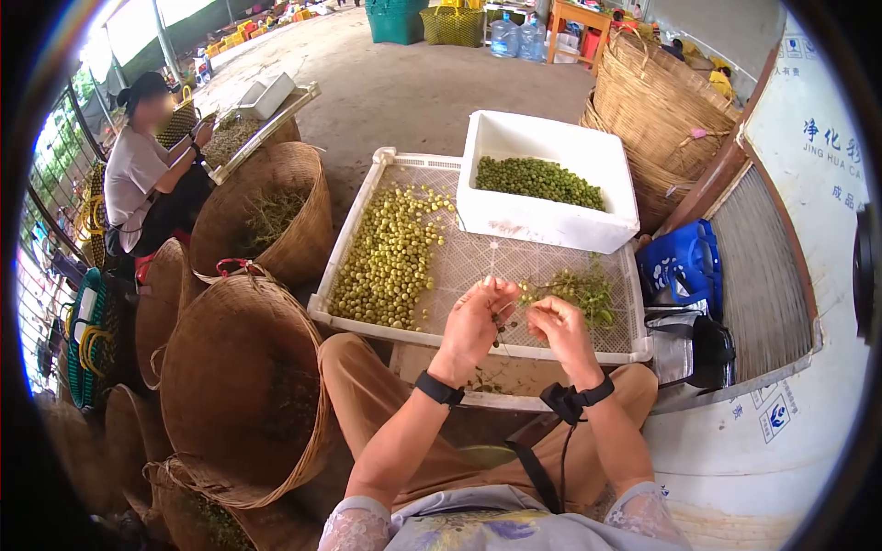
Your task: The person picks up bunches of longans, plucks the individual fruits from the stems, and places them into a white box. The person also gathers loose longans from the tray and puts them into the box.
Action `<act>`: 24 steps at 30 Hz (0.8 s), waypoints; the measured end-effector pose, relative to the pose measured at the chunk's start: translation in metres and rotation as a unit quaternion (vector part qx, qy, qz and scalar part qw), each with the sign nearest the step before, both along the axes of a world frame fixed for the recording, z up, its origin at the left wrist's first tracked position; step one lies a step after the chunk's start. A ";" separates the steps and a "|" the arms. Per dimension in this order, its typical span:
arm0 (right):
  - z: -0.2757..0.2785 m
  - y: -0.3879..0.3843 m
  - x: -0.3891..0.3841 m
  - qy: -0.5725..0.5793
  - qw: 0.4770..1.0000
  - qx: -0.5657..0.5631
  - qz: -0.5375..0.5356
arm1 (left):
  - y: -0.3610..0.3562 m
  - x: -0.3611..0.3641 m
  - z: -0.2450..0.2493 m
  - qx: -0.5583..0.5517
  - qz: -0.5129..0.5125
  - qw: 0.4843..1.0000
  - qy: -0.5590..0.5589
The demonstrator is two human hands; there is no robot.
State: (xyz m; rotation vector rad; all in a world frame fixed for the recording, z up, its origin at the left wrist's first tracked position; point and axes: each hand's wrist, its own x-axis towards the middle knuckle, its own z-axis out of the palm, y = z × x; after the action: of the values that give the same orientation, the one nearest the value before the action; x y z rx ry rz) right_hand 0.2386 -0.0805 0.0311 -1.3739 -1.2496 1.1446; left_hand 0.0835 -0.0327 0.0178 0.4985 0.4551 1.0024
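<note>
My left hand [476,323] and my right hand [557,331] meet over the near edge of a white mesh tray [358,213], both pinching a small green sprig [507,312] between the fingertips. On the tray lies a heap of yellow-green round fruits [390,257] at the left and a loose pile of stalks with fruits [584,292] just beyond my right hand. A white foam box [542,220] holding darker green fruits [537,179] rests on the tray's far right part. Both wrists wear black straps.
Large woven baskets [243,395] stand at my left, one with stalks [271,216] inside. Another person [147,174] sits at the far left by a second tray. Stacked baskets [657,110], a blue bag [682,266] and a white wall panel [808,303] are at the right.
</note>
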 end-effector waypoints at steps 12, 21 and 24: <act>-0.011 0.003 -0.034 0.147 0.983 -0.093 0.055 | -0.002 0.002 -0.009 -0.016 0.000 1.000 -0.013; -0.023 0.005 -0.009 0.291 0.954 -0.070 -0.009 | 0.003 -0.015 -0.011 -0.035 0.031 0.992 -0.115; -0.020 -0.001 -0.010 0.379 0.916 -0.131 0.006 | 0.004 -0.013 -0.009 -0.036 0.039 0.995 -0.082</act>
State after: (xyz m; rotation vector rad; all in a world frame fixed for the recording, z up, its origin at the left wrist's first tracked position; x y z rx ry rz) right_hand 0.2287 -0.0813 0.0112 -0.9332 -0.5527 1.6831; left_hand 0.0709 -0.0290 0.0091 0.3329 0.3640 1.0896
